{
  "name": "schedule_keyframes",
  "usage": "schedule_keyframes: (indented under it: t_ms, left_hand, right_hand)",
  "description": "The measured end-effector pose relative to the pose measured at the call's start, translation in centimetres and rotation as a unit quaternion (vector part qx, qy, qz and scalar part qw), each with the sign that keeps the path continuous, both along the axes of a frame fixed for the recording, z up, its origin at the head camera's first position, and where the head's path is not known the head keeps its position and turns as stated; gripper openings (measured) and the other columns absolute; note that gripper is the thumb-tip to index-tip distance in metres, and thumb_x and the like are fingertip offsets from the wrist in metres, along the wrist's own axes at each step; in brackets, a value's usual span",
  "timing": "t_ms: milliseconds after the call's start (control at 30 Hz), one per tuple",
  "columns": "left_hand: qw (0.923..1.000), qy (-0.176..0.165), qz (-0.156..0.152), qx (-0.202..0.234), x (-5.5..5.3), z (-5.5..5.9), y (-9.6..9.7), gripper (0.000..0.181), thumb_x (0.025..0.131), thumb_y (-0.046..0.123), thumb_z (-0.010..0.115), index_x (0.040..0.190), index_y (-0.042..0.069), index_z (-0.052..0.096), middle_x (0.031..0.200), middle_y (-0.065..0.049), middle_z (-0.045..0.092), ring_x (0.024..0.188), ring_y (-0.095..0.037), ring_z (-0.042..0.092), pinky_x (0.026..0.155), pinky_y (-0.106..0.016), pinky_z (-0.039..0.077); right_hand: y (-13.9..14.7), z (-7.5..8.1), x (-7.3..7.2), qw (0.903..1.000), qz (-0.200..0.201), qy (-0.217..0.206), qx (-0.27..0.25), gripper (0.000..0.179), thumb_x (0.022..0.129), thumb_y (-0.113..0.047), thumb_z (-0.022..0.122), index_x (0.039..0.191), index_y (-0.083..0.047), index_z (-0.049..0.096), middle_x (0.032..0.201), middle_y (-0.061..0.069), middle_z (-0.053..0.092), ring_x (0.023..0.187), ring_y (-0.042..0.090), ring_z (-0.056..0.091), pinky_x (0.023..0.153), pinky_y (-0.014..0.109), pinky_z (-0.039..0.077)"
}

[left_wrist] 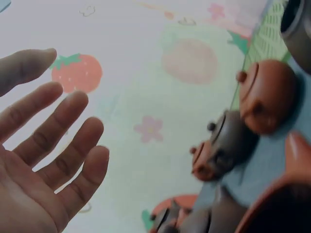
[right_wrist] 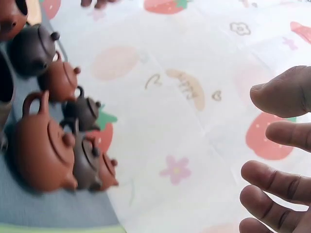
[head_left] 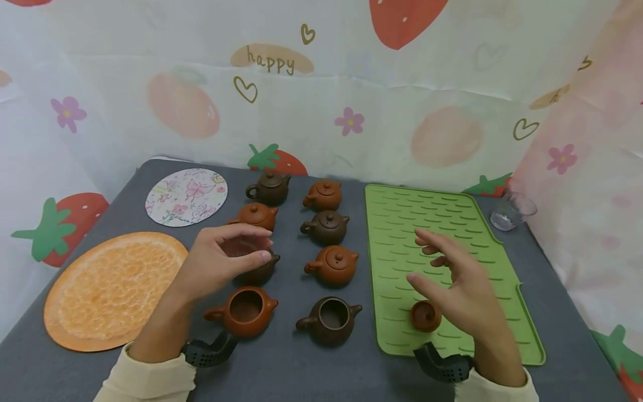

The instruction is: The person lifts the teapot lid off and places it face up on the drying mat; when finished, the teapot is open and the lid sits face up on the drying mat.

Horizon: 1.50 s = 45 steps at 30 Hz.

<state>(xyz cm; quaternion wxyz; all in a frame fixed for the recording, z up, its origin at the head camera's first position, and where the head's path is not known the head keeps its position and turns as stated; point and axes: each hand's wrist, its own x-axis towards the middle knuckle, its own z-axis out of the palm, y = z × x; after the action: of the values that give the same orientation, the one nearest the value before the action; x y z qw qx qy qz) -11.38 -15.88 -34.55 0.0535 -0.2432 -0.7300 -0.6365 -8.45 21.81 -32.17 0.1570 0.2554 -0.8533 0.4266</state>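
Note:
My left hand (head_left: 213, 261) hovers with relaxed fingers over the left column of clay teapots, partly hiding a dark teapot (head_left: 261, 272) behind it. In the left wrist view its fingers (left_wrist: 70, 119) are spread and hold nothing. Below it stands a lidless reddish-brown teapot (head_left: 246, 312), and to the right of that a lidless dark brown teapot (head_left: 332, 322). My right hand (head_left: 464, 290) hangs over the green mat (head_left: 402, 223), its fingers (right_wrist: 269, 179) apart and bare. Just beneath it sits a small round reddish-brown clay piece (head_left: 425, 316) with a dark hollow.
Several lidded teapots stand behind in two columns, including a reddish one (head_left: 334, 267) and a dark one (head_left: 325, 228). At left lie an orange round placemat (head_left: 115, 290) and a floral round mat (head_left: 187, 198). A clear glass (head_left: 511, 212) stands at the right edge.

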Motion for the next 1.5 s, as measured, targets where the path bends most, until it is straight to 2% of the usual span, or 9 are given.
schedule_keyframes:
  t_ms: [300,467,733,900,967,1133,1233,1367,1500]
  left_hand:
    - [0.9987,-0.020,-0.006,0.046,-1.4,-0.5,3.6,0.028,0.083,-0.003,0.074,0.110,-0.001,0.070,0.098,-0.014,0.067,0.086,-0.031,0.066,0.072,-0.038,0.055]
    - [0.9984,-0.036,-0.003,0.045,-2.0,-1.1,5.2,0.027,0.084,0.001,0.074,0.111,0.001,0.071,0.095,-0.014,0.067,0.080,-0.034,0.065,0.068,-0.040,0.054]
    - [0.9949,-0.083,0.047,0.034,-2.9,-2.2,7.4,0.024,0.085,0.006,0.075,0.108,0.002,0.072,0.092,-0.009,0.069,0.084,-0.028,0.063,0.062,-0.034,0.049]
    - [0.9891,-0.117,0.084,0.028,-3.0,-3.1,8.6,0.023,0.083,0.004,0.076,0.106,0.000,0.072,0.096,-0.013,0.068,0.087,-0.025,0.063,0.068,-0.037,0.052]
    - [0.9857,-0.137,0.096,0.021,-3.0,-3.4,8.9,0.024,0.083,0.004,0.075,0.107,0.000,0.072,0.097,-0.013,0.068,0.088,-0.025,0.063,0.070,-0.037,0.053]
    - [0.9725,-0.186,0.139,-0.019,-3.0,-4.0,9.6,0.021,0.083,0.005,0.076,0.104,0.003,0.073,0.092,-0.008,0.067,0.082,-0.025,0.063,0.064,-0.036,0.053]
    - [0.9639,-0.205,0.157,-0.065,-3.2,-4.4,10.0,0.022,0.081,0.008,0.078,0.102,0.005,0.075,0.090,-0.005,0.067,0.074,-0.023,0.064,0.060,-0.035,0.052]
    - [0.9536,-0.211,0.167,-0.135,-3.3,-4.8,10.4,0.022,0.081,0.010,0.080,0.102,0.007,0.075,0.088,-0.002,0.066,0.069,-0.018,0.062,0.060,-0.034,0.051]
    - [0.9447,-0.213,0.179,-0.173,-3.3,-4.9,10.7,0.018,0.080,0.011,0.080,0.098,0.011,0.077,0.083,0.000,0.066,0.069,-0.016,0.060,0.062,-0.034,0.049]
  right_hand:
    - [-2.4,-0.4,-2.2,0.9946,0.068,-0.030,-0.072,0.064,0.082,0.010,0.070,0.139,-0.012,0.053,0.126,0.004,0.056,0.108,0.021,0.050,0.083,0.028,0.043]
    - [-3.2,-1.1,-3.5,0.9898,0.081,-0.060,-0.102,0.058,0.084,0.009,0.068,0.137,-0.011,0.055,0.123,0.006,0.058,0.107,0.023,0.051,0.083,0.030,0.043]
    - [-4.2,-3.4,-5.6,0.9818,0.074,-0.126,-0.122,0.049,0.089,0.000,0.068,0.135,-0.011,0.057,0.121,0.007,0.059,0.106,0.022,0.051,0.084,0.036,0.044]
    - [-4.9,-4.8,-6.4,0.9803,0.062,-0.152,-0.111,0.047,0.089,-0.003,0.069,0.134,-0.008,0.057,0.120,0.009,0.060,0.104,0.021,0.052,0.084,0.037,0.045]
    - [-5.4,-4.5,-6.4,0.9803,0.059,-0.157,-0.104,0.046,0.089,-0.001,0.068,0.134,-0.003,0.056,0.118,0.014,0.060,0.103,0.025,0.053,0.083,0.039,0.045]
    - [-6.6,-3.6,-5.8,0.9792,0.057,-0.175,-0.086,0.044,0.088,0.004,0.066,0.131,0.005,0.056,0.115,0.022,0.059,0.102,0.035,0.053,0.081,0.047,0.045]
    - [-7.0,-3.7,-5.8,0.9769,0.057,-0.192,-0.076,0.043,0.089,0.003,0.065,0.130,0.005,0.056,0.114,0.021,0.059,0.101,0.036,0.053,0.082,0.048,0.044]
    - [-7.2,-4.2,-6.0,0.9746,0.063,-0.203,-0.071,0.040,0.089,0.002,0.067,0.128,0.005,0.058,0.113,0.020,0.059,0.099,0.040,0.053,0.080,0.050,0.045]
    - [-7.1,-5.5,-6.7,0.9763,0.065,-0.197,-0.061,0.038,0.088,0.001,0.068,0.125,0.007,0.060,0.113,0.021,0.059,0.097,0.041,0.053,0.078,0.050,0.046]
